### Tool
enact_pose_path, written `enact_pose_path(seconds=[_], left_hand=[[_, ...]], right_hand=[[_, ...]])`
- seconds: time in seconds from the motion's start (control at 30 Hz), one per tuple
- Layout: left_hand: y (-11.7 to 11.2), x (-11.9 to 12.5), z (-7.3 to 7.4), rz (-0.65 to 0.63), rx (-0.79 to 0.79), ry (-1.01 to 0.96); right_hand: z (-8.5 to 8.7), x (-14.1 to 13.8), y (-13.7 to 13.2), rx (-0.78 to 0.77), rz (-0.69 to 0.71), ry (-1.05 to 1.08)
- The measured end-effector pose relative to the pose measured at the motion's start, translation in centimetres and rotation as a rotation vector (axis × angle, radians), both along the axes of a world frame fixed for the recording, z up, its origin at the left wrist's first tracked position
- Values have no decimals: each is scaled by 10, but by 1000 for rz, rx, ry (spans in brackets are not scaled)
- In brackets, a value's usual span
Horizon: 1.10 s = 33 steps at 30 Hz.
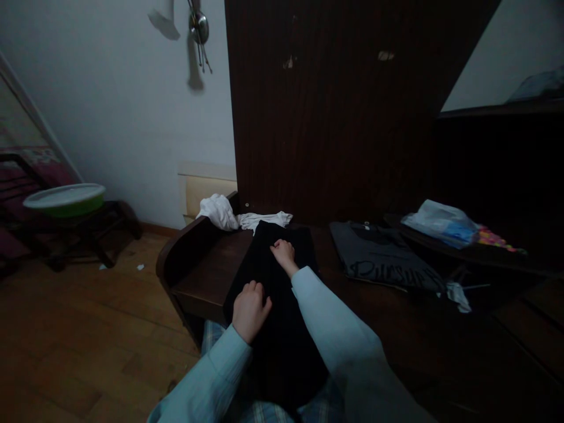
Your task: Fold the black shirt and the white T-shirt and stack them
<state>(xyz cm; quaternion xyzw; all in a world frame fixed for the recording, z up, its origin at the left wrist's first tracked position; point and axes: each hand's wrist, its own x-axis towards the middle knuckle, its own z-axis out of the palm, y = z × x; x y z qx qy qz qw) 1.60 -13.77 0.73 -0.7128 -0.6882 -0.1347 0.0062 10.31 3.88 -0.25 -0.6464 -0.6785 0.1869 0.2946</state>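
Observation:
A black garment [282, 305] lies lengthwise on a dark wooden surface [207, 276] and hangs toward me over its near edge. My left hand [249, 308] rests on the garment's left side with its fingers curled under. Farther along the cloth, my right hand [284, 254] presses down near the garment's far end, fingers bent and closed on the fabric. Both arms wear light blue sleeves.
White cloth [229, 214] is bunched at the far end of the surface. A folded grey printed shirt [383, 258] lies to the right, with a plastic bag [440, 223] beyond it. A green basin [66, 200] sits on a low stand at left. A dark wooden panel [326, 106] rises behind.

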Motion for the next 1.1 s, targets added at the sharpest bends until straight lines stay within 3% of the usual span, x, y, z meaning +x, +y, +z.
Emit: enact_pose_path(seconds=[0.23,0.43,0.57,0.77,0.97,1.1], left_hand=[[-8,-1,15,-73,39,-104],[-2,6,11,-220,-23,-139],[0,6,11,-276,-19,-131],[5,7,13,-348,-137,-32],[28,8,18,-386,7,-131],[49,15,4,-463,98,-204]], right_hand=[[-9,11,16,57,-54,182],[-14,16,18,91,-96,250],[-13,17,17,114,-65,270],[-12,20,18,75,-10,248],[-10,26,29,8,105,256],[-5,39,40,-17,178,310]])
